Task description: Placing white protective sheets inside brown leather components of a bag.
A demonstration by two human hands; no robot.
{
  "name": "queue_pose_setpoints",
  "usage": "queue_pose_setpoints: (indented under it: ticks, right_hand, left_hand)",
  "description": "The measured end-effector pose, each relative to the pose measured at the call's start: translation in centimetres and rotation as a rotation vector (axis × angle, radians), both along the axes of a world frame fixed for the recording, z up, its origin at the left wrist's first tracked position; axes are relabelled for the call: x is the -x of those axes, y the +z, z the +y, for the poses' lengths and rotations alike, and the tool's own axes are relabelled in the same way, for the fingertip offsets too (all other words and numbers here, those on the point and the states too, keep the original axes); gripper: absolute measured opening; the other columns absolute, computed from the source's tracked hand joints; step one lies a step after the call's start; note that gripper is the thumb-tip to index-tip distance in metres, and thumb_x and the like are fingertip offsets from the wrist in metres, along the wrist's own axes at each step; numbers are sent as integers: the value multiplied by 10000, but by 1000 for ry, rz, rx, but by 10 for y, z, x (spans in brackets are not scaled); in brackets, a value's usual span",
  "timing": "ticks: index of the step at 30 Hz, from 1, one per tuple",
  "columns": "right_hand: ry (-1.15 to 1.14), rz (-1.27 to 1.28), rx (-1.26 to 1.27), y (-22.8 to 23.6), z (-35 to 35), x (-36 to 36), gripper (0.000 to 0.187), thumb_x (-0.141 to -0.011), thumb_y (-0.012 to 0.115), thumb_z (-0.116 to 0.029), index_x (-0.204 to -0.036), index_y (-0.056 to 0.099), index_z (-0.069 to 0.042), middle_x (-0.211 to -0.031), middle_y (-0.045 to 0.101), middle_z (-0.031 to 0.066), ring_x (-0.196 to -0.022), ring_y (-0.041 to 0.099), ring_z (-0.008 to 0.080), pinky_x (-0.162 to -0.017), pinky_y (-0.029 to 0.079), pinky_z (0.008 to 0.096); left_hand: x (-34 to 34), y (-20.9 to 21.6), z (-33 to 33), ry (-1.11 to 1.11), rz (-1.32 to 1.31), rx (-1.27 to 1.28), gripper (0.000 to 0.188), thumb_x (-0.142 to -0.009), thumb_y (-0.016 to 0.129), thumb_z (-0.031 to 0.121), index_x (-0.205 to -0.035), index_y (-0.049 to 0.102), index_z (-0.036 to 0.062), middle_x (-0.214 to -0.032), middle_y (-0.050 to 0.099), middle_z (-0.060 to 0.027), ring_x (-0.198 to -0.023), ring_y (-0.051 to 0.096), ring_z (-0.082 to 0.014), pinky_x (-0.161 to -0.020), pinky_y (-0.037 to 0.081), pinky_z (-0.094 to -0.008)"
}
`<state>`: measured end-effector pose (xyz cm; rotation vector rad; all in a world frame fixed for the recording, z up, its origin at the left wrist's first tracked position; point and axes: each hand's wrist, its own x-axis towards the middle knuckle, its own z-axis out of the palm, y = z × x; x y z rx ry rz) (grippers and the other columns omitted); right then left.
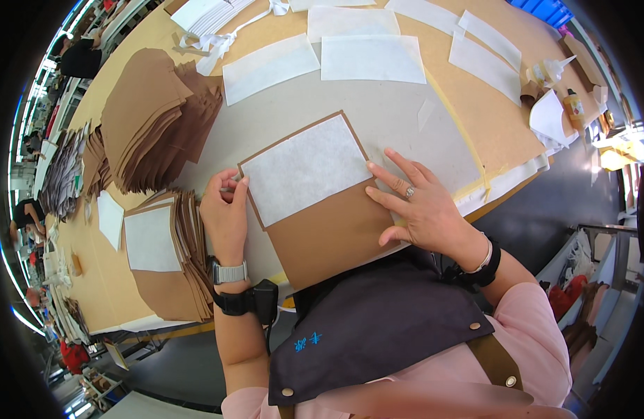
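Observation:
In front of me lies a brown panel (336, 234), fabric or leather, tilted on the grey work surface. A white rectangular sheet (308, 170) covers its far part, leaving a narrow brown margin at the top and sides. My left hand (225, 206) has its fingers curled and its thumb against the panel's left edge, pinching it near the upper left corner. Spread flat, my right hand (423, 206) touches the panel's right edge with its fingertips, beside the sheet's lower right corner.
Stacked brown panels (144, 115) stand at the left; nearer is a pile with a white-faced panel (154, 241) on top. White sheets (371, 59) lie along the far side, with white strips (217, 45) beside them. Glue bottles (573, 108) stand at the right edge.

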<state>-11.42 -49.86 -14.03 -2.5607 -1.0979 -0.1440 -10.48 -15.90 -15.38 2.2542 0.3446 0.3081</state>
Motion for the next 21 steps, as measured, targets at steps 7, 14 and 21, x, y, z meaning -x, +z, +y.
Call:
queue_pose_setpoints:
  ticks: [7, 14, 21]
  right_hand:
    - [71, 55, 60, 3, -2, -5, 793, -827, 552, -702, -1303, 616, -71, -1550, 472, 50, -1504, 286, 378, -1205, 274, 557]
    - [88, 59, 83, 5, -3, -4, 791, -841, 543, -690, -1289, 613, -42, -1528, 501, 32, -1507, 283, 369, -1212, 256, 570]
    - [98, 48, 23, 7, 3, -6, 721, -805, 641, -619, -1252, 646, -53, -1509, 523, 22, -1508, 306, 310, -1219, 272, 517]
  left_hand:
    - [1, 6, -5, 15, 6, 29, 231, -898, 730, 139, -1077, 691, -1, -817, 640, -45, -697, 571, -133, -665, 489, -291]
    - [0, 5, -7, 16, 19, 34, 229, -901, 726, 138, -1078, 690, -3, -820, 640, -48, -695, 573, -135, -663, 490, -294]
    - [1, 3, -2, 23, -6, 20, 231, -900, 729, 140, -1084, 696, 3, -819, 651, -49, -689, 586, -138, -656, 494, -286]
